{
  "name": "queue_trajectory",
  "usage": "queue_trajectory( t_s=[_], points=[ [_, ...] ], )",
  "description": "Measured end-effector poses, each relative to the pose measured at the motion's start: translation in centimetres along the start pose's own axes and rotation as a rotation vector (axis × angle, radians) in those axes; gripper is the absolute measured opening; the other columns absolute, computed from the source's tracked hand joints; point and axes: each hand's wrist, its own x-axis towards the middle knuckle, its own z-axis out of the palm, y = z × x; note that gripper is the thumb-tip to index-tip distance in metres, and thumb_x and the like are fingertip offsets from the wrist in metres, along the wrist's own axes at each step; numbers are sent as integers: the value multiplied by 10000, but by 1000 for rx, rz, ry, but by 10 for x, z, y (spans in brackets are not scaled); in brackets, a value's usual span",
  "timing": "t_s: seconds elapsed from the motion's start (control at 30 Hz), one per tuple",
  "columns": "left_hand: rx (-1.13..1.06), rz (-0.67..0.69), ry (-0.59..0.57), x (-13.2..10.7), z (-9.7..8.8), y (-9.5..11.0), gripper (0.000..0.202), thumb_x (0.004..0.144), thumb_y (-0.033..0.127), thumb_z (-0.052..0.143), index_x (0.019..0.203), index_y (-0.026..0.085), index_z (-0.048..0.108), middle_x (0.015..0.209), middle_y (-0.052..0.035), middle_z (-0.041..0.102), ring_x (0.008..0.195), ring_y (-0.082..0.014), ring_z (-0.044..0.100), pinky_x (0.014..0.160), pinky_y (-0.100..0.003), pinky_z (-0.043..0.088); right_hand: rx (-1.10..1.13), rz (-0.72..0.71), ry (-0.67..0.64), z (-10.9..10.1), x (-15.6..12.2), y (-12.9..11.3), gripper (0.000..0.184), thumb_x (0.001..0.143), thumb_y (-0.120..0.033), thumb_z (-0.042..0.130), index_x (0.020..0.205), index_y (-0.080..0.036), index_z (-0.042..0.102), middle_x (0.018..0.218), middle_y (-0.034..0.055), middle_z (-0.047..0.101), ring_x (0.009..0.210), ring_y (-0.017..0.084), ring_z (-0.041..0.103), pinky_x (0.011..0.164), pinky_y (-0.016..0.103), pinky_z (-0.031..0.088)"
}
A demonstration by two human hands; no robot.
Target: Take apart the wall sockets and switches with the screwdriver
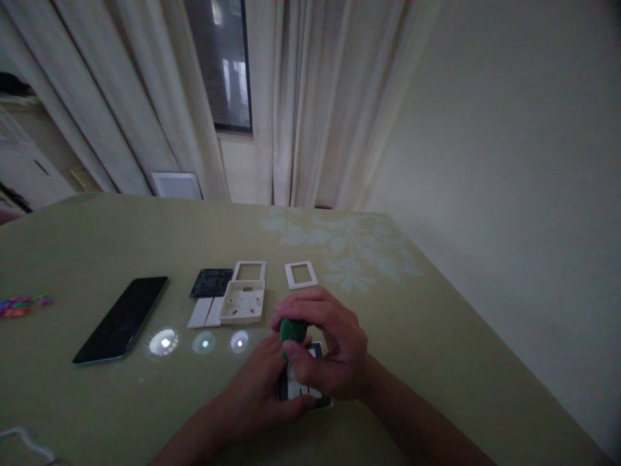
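My right hand (337, 346) is closed around the thick green handle of a screwdriver (292, 331), held upright; its tip is hidden. Under it lies a wall switch piece (317, 392) with a white middle and dark edges, partly covered by my hands. My left hand (259, 385) grips this piece from the left side, thumb along its near edge. Just beyond my hands sit a white square frame (314, 283) and a white wall box (242, 318). A second white frame (264, 272) touches the box's far edge.
Left of the box are a black plate (211, 283) and white flat panels (200, 314). A dark phone or tablet (122, 321) lies farther left, with small coloured pieces (19, 305) at the table's left side. A white cable (30, 441) shows at bottom left. A wall (524, 213) borders the table (436, 362) on the right.
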Motion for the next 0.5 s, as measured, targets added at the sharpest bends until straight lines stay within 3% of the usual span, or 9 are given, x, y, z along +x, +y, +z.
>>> queue_trajectory(
  t_s=[0.2,0.5],
  points=[
    [7,-52,-30,1,-2,7,498,889,340,814,1361,273,669,1434,-70,710,1312,-359,667,1148,-494,560,-1,-1,11,2,0,-1,372,1018,-235,724,1388,-233,685,1152,95,763,1062,221,764,897,359,679],
    [28,-18,28,1,-9,19,400,893,349,812,1284,294,743,1332,-32,771,1268,-358,687,1107,-472,604,-14,4,-7,-4,6,-7,351,936,-337,891,1227,-203,749,1024,74,793,933,186,742,793,288,634]
  ],
)
